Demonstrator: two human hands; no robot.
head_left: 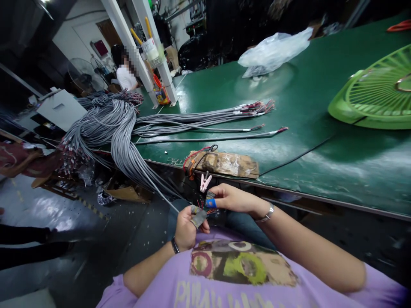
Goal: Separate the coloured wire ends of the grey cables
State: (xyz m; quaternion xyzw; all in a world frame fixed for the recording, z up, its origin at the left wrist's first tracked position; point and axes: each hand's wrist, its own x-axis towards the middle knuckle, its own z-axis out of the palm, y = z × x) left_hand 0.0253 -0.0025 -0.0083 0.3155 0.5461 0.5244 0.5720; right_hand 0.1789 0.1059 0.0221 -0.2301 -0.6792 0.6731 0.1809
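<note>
While in pinching left hand (187, 229), gray cable (170, 204) with wires (212, 211) by narrow-fingered right hand (231, 198)

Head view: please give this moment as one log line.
left hand: holds grey cable; right hand: at wire ends; pink clip: near right hand; wooden board: on table

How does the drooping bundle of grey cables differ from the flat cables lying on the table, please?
The drooping bundle bends over the edge of the table and hangs below it, while the flat cables lie nearly straight along its top. The drooping bundle is thick with many cables; the flat cables are far fewer and more spread out. Both are grey.
</note>
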